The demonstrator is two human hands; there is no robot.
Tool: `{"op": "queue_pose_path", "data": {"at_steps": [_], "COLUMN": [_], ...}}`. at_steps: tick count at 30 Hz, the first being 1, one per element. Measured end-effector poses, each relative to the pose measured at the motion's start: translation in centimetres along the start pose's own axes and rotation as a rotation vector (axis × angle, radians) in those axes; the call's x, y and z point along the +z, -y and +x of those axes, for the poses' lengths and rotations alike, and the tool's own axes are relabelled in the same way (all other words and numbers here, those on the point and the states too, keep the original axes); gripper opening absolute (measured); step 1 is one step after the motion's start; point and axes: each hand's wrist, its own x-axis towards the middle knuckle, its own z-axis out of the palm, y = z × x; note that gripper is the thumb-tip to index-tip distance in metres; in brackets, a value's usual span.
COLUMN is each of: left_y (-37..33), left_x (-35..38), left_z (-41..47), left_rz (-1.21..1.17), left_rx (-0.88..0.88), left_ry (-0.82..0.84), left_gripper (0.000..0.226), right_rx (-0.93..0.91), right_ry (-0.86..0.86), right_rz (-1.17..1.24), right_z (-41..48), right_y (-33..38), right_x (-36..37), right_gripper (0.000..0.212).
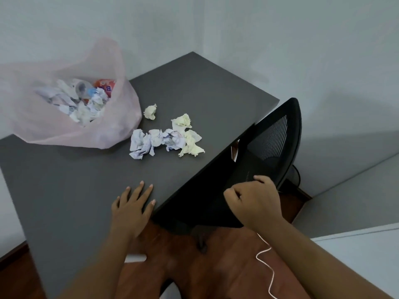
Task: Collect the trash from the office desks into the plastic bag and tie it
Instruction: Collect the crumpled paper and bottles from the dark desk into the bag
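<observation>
collection half done: pink plastic bag (64,130) gapes at the desk's (205,87) far-left edge, crumpled paper balls (151,141) loose mid-desk. left hand (131,210) flat, fingers spread, at the near edge; right hand (252,201) curls over the chair back (272,143). next, probably: reach for the balls.

Two pale walls (280,39) meet in a corner behind the dark grey desk (75,180), which stands tight against them. A black mesh-backed chair (274,143) sits at the desk's right edge, tilted and touching it, and throws a soft shadow on the right wall. The floor (226,272) is reddish-brown wood, with a thin white cord (272,270) trailing over it. To the right lies another grey surface (356,190), with a white ledge (367,247) below it. The light is dim and even.
</observation>
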Motion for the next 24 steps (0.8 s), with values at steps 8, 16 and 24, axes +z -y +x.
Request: {"op": "queue_pose_path", "data": {"at_steps": [8, 16, 24], "left_y": [1.3, 3.3, 4.7], "left_x": [0.7, 0.0, -11.5], "left_z": [0.0, 0.7, 5.3], "left_rz": [0.053, 0.08, -0.17], "left_rx": [0.115, 0.238, 0.352], "left_ry": [-0.01, 0.032, -0.55], "left_gripper": [0.059, 0.057, 0.037], "right_rx": [0.019, 0.158, 0.049], "right_ry": [0.087, 0.115, 0.352], "right_rz": [-0.03, -0.057, -0.11], "right_z": [2.7, 4.1, 10.6], "right_y": [6.7, 9.3, 10.2], "right_x": [2.3, 3.8, 5.2], "right_gripper": [0.049, 0.048, 0.032]}}
